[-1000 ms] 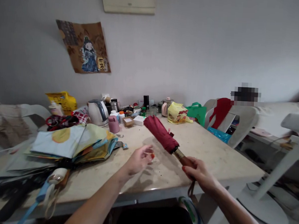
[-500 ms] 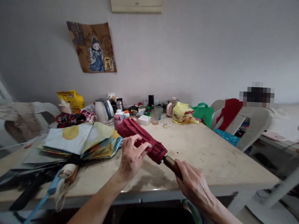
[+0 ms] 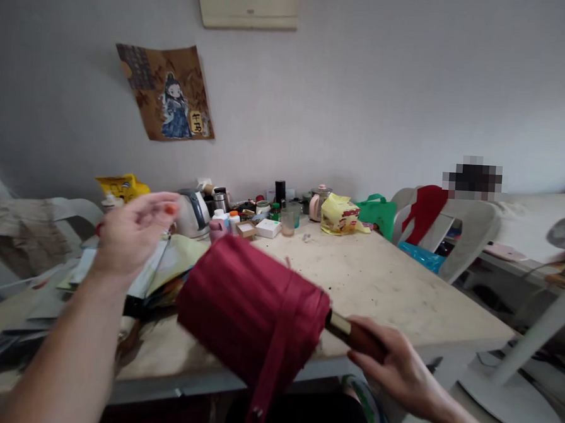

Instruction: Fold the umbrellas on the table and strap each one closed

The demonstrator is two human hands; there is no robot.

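Observation:
A dark red folding umbrella (image 3: 244, 298) hangs tilted over the front of the table, its cloth loosened and bulging. Its strap (image 3: 275, 350) dangles free, with a snap button near the lower end. My right hand (image 3: 392, 362) is wrapped round the brown wooden handle (image 3: 368, 341). Up to the left, apart from the umbrella, my left hand (image 3: 137, 232) is raised with nothing in it, fingers apart and slightly blurred. Beneath and behind that arm lies a light-coloured patterned umbrella (image 3: 178, 260), partly hidden.
Along the wall on the table (image 3: 401, 293) stand a kettle (image 3: 192, 213), several bottles, a small white box (image 3: 268, 228), a glass (image 3: 288, 221), a yellow bag (image 3: 339, 216) and a green bag (image 3: 379, 215). White chairs flank the table. Another person's head is at far right, blurred out.
My left hand has let go of the red umbrella's strap and moved up and left. The strap has come undone, and the cloth has spread wider. My right hand still grips the handle.

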